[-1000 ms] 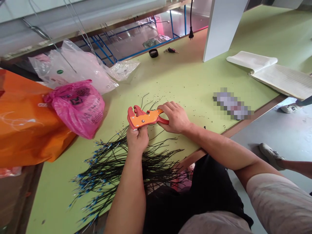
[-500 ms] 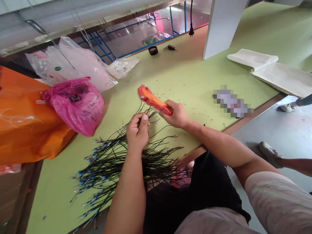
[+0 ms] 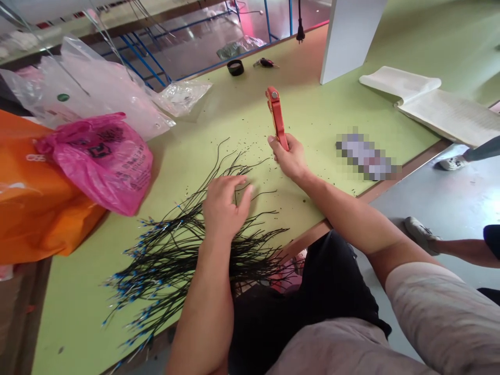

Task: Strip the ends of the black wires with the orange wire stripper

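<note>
My right hand (image 3: 289,159) is wrapped round the handle of an orange-red wire stripper (image 3: 276,116), which points up and away from me over the green table (image 3: 320,120). My left hand (image 3: 224,205) lies with fingers spread on a fan of thin black wires (image 3: 183,250) with blue tips. The wires spread from the table's near edge toward the left. A few loose wire ends (image 3: 230,161) lie just beyond my left fingers. Tiny black scraps dot the table around both hands.
A pink plastic bag (image 3: 99,159) leans on an orange bag (image 3: 35,208) at the left, with clear bags (image 3: 97,88) behind. An open book (image 3: 437,107) lies at the right, a white post (image 3: 347,36) behind it. Another person's leg and shoe (image 3: 422,234) show on the floor at right.
My right hand has swung the stripper off the wire and up to the right. My left hand let go of the wire it pinched and dropped flat onto the wire pile.
</note>
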A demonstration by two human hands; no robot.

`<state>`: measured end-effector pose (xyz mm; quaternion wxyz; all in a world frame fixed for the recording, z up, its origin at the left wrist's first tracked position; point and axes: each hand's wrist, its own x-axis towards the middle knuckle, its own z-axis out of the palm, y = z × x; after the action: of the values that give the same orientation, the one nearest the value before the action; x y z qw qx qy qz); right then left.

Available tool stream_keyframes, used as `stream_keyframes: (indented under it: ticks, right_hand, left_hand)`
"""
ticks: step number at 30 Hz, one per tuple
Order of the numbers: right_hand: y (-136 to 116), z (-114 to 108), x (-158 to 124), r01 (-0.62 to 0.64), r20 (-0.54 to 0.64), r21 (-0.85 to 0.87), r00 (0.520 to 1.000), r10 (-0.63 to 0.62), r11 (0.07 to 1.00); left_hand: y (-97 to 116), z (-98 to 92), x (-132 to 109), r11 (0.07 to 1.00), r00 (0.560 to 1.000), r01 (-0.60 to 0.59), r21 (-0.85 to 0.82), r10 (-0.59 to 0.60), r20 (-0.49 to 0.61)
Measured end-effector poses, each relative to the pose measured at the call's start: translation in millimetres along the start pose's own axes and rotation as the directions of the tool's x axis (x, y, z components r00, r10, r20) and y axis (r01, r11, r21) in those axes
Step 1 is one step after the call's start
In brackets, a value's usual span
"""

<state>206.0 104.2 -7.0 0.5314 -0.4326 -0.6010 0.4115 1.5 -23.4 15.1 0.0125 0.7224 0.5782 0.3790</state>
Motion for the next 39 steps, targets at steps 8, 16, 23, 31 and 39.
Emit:
stream_keyframes:
  ticks: [8,16,23,31,39]
  right_hand:
    - [-10,2,-5,-0.175,-0.052,0.062,0.983,0.178,0.983]
    - [-13,2,-6,-0.124,-0.034,-0.001,0.992,0.124,0.992]
    - [-10,4,-3,-0.144,-0.022,-0.015,0.989,0.144,0.989]
    - [-10,2,-6,-0.088,0.112,-0.123,0.988,0.102,0.989]
    - [-15,13,-31,0.447,0.439,-0.263,0.845,-0.307,0.855]
  left_hand:
    - [5,-10.8,2,0.926,0.932,0.303,0.224,-0.337,0.135]
    - [6,-35.2,10,0.852,0.675,0.429,0.299,-0.522,0.521]
    - [8,-36.3,0,0.872,0.695,0.445,-0.203,-0.194,0.692]
    - [21,-31.6,6,0.718,0.86,0.491,-0.493,-0.307,0.408]
    - [12,-16.5,20,0.392,0.749,0.478,-0.786,-0.649,0.133]
